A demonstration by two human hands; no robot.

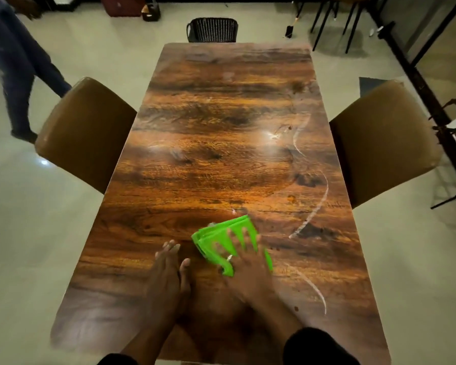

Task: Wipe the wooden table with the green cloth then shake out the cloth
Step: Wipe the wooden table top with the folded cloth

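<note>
Our right hand (244,255) flat, fingers spread, pressing folded green cloth (221,239) onto wooden table (208,127). Our left hand (169,270) open, flat on wood just beside cloth.

My right hand (244,256) covers much of the folded green cloth (221,239); my forearms run off the bottom edge, and a bystander's legs (18,75) blur at left.

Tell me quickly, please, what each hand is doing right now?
Left hand: open, flat on the wooden table.
Right hand: open, fingers spread, pressing the green cloth.
</note>
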